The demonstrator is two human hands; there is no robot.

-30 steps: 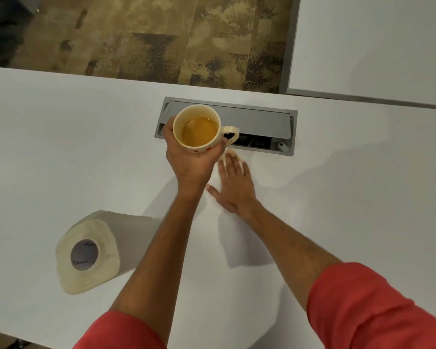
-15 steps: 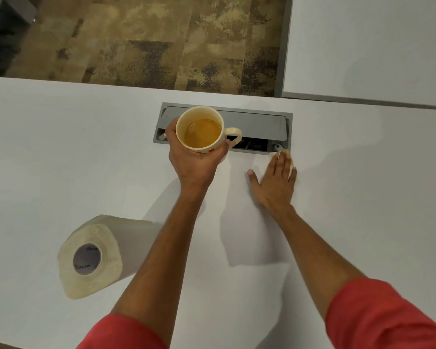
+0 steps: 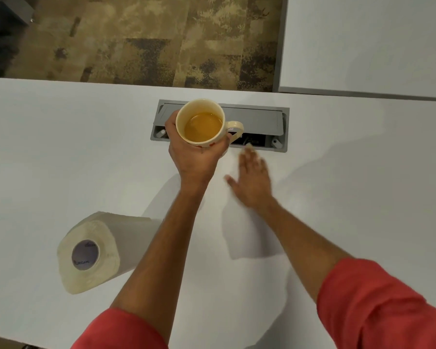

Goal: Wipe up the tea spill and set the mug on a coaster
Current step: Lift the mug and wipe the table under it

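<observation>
My left hand [image 3: 191, 159] grips a cream mug [image 3: 233, 125] of amber tea from below and holds it in the air over the left end of a grey cable box [image 3: 259, 119]. The mug's handle points right. My right hand [image 3: 252, 182] lies flat and blurred on the white table [image 3: 61, 147] just right of the mug. It presses a pale scrap of paper towel [image 3: 249, 146], which shows only at the fingertips. I cannot make out any wet patch on the table, and no coaster is in view.
A paper towel roll [image 3: 96, 250] lies on its side near the table's front left. The cable box sits recessed by the far edge, with brown carpet [image 3: 161, 41] beyond. A second white table [image 3: 375, 41] stands at the back right.
My right hand slid right along the table in front of the cable box, then back left toward the mug. My left hand kept the mug raised in about the same place.
</observation>
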